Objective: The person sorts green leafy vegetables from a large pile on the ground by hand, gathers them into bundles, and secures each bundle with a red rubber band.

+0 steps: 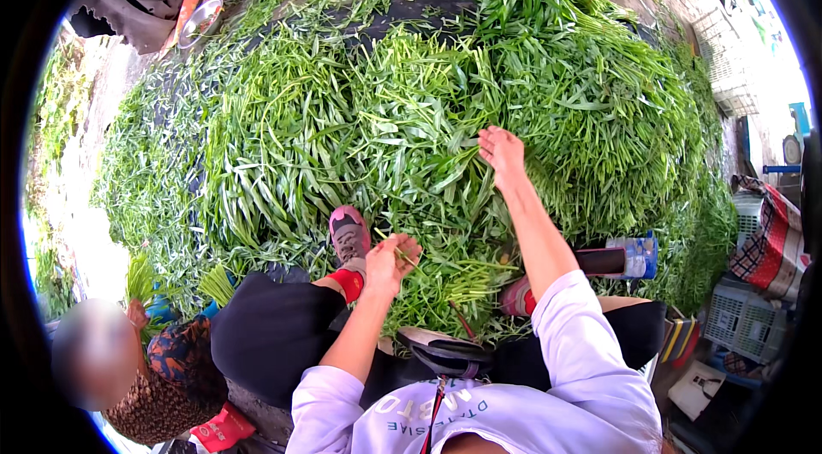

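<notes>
Long-leaved green vegetables, looking like water spinach, lie in a large pile (411, 126) before me on dark sheeting. Near my pink shoe, my left hand (392, 258) has a thin green stalk (406, 256) pinched in its curled fingers. Farther forward and to the right, my right hand (502, 149) is over the leaves, palm partly turned up, fingers loosely bent; whether it holds a stem I cannot tell. Between my feet lies a smaller heap of stems and leaves (469, 284). Big bundles with aligned stalks (603, 69) are stacked at the right.
At lower left a person in patterned clothes (160, 402) holds a green bunch (139, 281). Another person is at upper left beside a metal bowl (200, 22). Plastic crates (745, 319) stand at right; a clear-and-blue container (632, 257) is beside my right leg.
</notes>
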Available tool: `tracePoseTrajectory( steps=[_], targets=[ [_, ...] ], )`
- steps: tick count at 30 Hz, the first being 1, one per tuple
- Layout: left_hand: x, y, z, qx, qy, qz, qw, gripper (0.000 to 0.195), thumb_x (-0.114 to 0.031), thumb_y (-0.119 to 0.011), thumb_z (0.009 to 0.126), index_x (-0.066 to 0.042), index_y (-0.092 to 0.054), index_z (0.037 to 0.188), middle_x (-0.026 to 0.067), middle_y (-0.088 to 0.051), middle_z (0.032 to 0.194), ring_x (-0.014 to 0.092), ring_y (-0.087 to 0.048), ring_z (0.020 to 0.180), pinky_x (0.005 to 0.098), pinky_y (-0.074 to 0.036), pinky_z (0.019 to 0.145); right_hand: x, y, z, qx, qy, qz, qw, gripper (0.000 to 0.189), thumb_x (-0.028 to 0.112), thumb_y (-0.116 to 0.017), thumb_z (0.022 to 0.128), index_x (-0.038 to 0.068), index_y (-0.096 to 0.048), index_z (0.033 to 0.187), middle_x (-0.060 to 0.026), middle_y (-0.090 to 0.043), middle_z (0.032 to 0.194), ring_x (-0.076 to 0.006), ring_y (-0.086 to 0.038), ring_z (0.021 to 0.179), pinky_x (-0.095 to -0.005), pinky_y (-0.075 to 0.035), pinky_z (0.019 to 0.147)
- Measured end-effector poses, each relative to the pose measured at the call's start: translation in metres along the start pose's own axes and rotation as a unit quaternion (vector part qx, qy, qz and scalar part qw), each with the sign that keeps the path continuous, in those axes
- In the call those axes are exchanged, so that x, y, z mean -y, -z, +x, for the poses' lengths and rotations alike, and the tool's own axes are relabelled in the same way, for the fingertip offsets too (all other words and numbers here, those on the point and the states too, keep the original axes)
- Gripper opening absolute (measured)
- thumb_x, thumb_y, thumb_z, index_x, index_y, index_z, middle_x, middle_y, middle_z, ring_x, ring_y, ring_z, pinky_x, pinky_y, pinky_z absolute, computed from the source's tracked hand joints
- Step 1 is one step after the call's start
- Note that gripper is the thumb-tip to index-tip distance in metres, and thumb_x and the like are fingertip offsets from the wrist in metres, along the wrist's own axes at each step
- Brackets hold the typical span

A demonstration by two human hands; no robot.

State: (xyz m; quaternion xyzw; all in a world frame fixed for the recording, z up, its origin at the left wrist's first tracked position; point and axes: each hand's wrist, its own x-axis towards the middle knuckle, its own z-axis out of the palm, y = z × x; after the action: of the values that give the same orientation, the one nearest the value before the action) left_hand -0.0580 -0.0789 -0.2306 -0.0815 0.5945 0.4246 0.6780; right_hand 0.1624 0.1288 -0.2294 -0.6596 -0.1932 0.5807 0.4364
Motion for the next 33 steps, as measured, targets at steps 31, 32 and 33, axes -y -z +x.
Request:
tracePoseTrajectory(
  steps=[31, 32, 33],
  targets=[
    [-0.073, -0.040, 0.021, -0.055, -0.222, -0.019, 0.973, 0.014, -0.015, -0.044, 0.100, -0.005, -0.053, 0.105, 0.0031, -0.054, 0.068, 0.011, -0.042, 0.046, 0.0274, -0.042, 0.045, -0.034, 0.006, -0.004, -0.053, 0.025, -0.083, 0.995, 0.026, 0.021, -0.048, 0.096, 0.000, -0.062, 0.091, -0.0044, -0.059, 0.071, -0.0090, -0.052, 0.054, -0.0223, -0.039, 0.044],
    [-0.072, -0.041, 0.022, -0.047, -0.230, 0.000, 0.972, 0.014, -0.015, -0.044, 0.100, -0.005, -0.052, 0.105, 0.0034, -0.054, 0.067, 0.010, -0.042, 0.046, 0.0272, -0.042, 0.045, -0.032, 0.009, 0.016, -0.070, -0.033, -0.037, 0.996, 0.025, 0.023, -0.051, 0.096, 0.002, -0.059, 0.084, -0.0039, -0.057, 0.069, -0.0090, -0.049, 0.051, -0.0233, -0.036, 0.042],
    [-0.069, -0.043, 0.022, -0.036, -0.236, 0.019, 0.971, 0.014, -0.015, -0.044, 0.099, -0.005, -0.052, 0.105, 0.0036, -0.054, 0.067, 0.010, -0.042, 0.046, 0.0270, -0.041, 0.045, -0.045, 0.018, 0.040, -0.056, -0.048, -0.047, 0.996, 0.028, 0.032, -0.055, 0.094, 0.006, -0.060, 0.086, 0.0001, -0.057, 0.069, -0.0087, -0.050, 0.054, -0.0242, -0.039, 0.044]
  ],
)
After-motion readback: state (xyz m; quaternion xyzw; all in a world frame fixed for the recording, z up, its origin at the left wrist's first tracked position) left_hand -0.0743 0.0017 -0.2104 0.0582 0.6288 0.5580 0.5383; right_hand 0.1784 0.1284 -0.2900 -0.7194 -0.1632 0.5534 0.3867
